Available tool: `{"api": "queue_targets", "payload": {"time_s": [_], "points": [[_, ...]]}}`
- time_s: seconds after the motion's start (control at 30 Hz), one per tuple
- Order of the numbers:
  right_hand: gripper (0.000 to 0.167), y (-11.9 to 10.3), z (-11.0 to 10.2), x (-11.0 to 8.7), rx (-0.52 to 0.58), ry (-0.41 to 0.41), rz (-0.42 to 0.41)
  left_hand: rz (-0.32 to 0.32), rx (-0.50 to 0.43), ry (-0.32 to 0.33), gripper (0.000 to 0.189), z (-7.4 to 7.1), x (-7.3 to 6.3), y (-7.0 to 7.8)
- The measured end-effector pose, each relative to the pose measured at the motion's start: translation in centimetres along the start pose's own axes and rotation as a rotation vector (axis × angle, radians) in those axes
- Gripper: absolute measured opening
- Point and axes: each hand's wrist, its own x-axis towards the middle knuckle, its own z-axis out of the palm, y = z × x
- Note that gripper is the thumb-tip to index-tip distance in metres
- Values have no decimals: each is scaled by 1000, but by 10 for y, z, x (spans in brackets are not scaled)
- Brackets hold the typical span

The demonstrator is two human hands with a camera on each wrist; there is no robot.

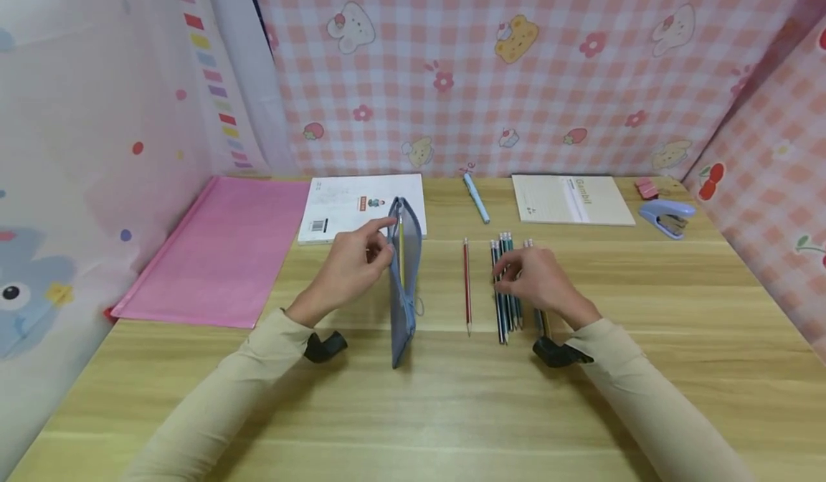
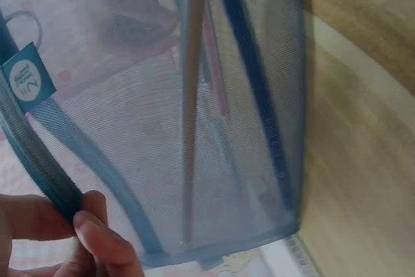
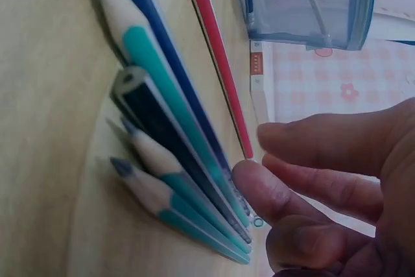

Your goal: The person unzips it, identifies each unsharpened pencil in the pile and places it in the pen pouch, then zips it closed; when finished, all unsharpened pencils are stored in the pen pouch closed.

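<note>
A blue-grey mesh zip pouch (image 1: 400, 335) stands on edge on the table, its mouth partly open. My left hand (image 1: 351, 263) pinches its zipped edge between thumb and fingers. Through the mesh in the left wrist view, a dark blue pencil (image 2: 249, 76) and a tan one (image 2: 190, 95) show inside. My right hand (image 1: 538, 277) hovers over a row of dark and green pencils (image 1: 503, 317), its fingers bent and a gap between thumb and forefinger, holding nothing. A red pencil (image 1: 467, 288) lies alone between the pouch and the row.
Behind the pouch lies a white book (image 1: 335, 202), with a pink folder (image 1: 226, 252) to its left. Along the back are a light blue pen (image 1: 476, 199), a cream notebook (image 1: 548, 199), a pink clip (image 1: 646, 188) and a lilac stapler (image 1: 667, 216). Patterned cloths hang around the table.
</note>
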Motion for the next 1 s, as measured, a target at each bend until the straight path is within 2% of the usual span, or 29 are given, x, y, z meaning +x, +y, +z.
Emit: {"api": "queue_targets", "payload": {"time_s": [0.17, 0.3, 0.47, 0.63, 0.8, 1.0], "points": [[14, 3, 5, 2, -12, -23, -41, 48, 102, -84, 43, -6, 1, 7], [12, 2, 10, 3, -45, 0, -86, 35, 124, -137, 43, -9, 1, 9], [13, -1, 12, 5, -90, 19, -123, 44, 142, -180, 44, -4, 0, 7], [14, -6, 12, 7, -142, 22, -100, 63, 111, -193, 45, 2, 1, 6], [13, -11, 14, 10, -202, 28, -75, 50, 89, -207, 45, 4, 1, 6], [24, -19, 16, 13, -207, 34, 18, 49, 73, -215, 44, 5, 1, 5]]}}
